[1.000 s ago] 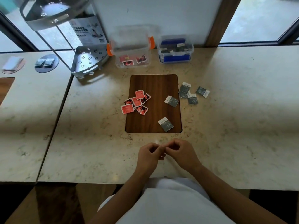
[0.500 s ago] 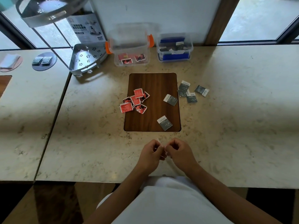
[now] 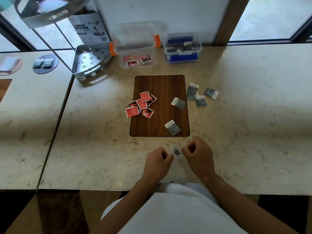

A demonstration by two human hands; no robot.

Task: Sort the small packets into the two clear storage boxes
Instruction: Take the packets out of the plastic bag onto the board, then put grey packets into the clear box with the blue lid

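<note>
Left hand (image 3: 157, 160) and right hand (image 3: 199, 156) now apart, a blurred, possibly dark packet (image 3: 176, 152) between.

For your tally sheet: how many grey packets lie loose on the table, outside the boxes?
6: two on the wood inlay; four right of it. Overlaps may hide more.

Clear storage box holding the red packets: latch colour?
Orange latches on the clear storage box, one at each end; head view, the only one.
</note>
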